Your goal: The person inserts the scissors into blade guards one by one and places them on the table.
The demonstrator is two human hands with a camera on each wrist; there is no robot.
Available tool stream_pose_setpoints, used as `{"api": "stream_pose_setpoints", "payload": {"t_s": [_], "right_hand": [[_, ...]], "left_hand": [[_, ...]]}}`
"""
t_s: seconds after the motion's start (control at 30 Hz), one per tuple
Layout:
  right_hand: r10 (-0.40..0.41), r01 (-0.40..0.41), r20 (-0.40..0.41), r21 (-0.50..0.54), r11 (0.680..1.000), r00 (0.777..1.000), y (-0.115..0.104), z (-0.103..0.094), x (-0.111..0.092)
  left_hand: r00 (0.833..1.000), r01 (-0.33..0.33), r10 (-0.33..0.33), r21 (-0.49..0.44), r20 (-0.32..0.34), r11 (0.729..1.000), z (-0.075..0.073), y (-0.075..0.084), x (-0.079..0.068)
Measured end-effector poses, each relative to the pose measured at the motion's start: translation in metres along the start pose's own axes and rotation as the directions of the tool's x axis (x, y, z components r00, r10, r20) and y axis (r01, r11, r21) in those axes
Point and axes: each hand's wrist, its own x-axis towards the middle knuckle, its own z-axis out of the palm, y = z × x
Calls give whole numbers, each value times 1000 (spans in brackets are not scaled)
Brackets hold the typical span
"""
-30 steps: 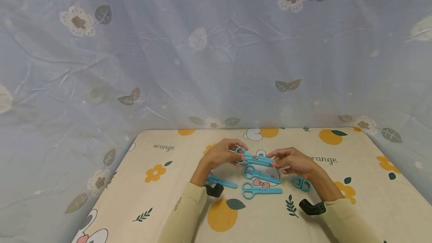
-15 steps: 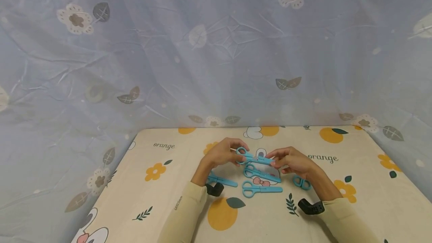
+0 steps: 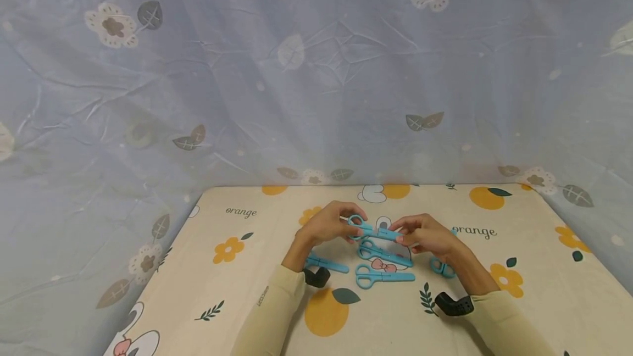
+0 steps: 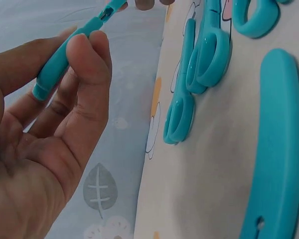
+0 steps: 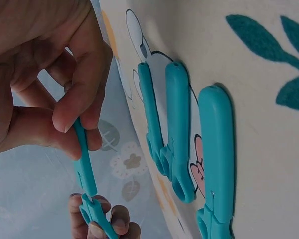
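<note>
My left hand (image 3: 328, 223) pinches the light blue handles of a pair of scissors (image 3: 363, 228) above the table. My right hand (image 3: 429, 235) pinches the matching blade cover (image 3: 388, 234) between thumb and fingers. In the right wrist view a narrow gap shows between the cover (image 5: 84, 167) and the scissors' handle end (image 5: 95, 211). Several like scissors lie below: one covered pair (image 3: 386, 277) nearest, another (image 3: 388, 254) behind it, and a third (image 5: 148, 94) plain in the right wrist view. A covered pair (image 3: 328, 264) lies beside the left wrist, its handles partly hidden.
By the right wrist are the loops of more scissors (image 3: 442, 268), largely hidden by the forearm. The table wears a cream cloth (image 3: 386, 323) with orange and flower prints. A grey-blue patterned curtain (image 3: 316, 98) stands behind its far edge.
The cover and the scissors have come closer together, and the strip of metal between them has shrunk. Both hands keep nearly the same place and hold.
</note>
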Motion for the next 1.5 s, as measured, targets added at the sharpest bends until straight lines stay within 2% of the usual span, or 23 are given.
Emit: {"api": "stream_pose_setpoints", "payload": {"t_s": [0.2, 0.53, 0.93, 1.27, 1.5], "right_hand": [[-1, 0, -27, -35, 999, 1000, -3, 2, -1], [-31, 32, 13, -29, 999, 999, -3, 7, -2], [-30, 30, -17, -41, 999, 999, -5, 9, -1], [-45, 45, -6, -34, 998, 999, -5, 12, -2], [-26, 21, -53, -92, 996, 998, -4, 17, 0]], "left_hand": [[999, 42, -43, -34, -22, 999, 2, 1, 0], [999, 30, -30, 3, 13, 1000, 2, 2, 0], [998, 51, -52, -24, -25, 998, 6, 3, 1], [999, 38, -37, 39, -25, 999, 10, 3, 1], [999, 40, -40, 33, -12, 999, 14, 2, 1]]}}
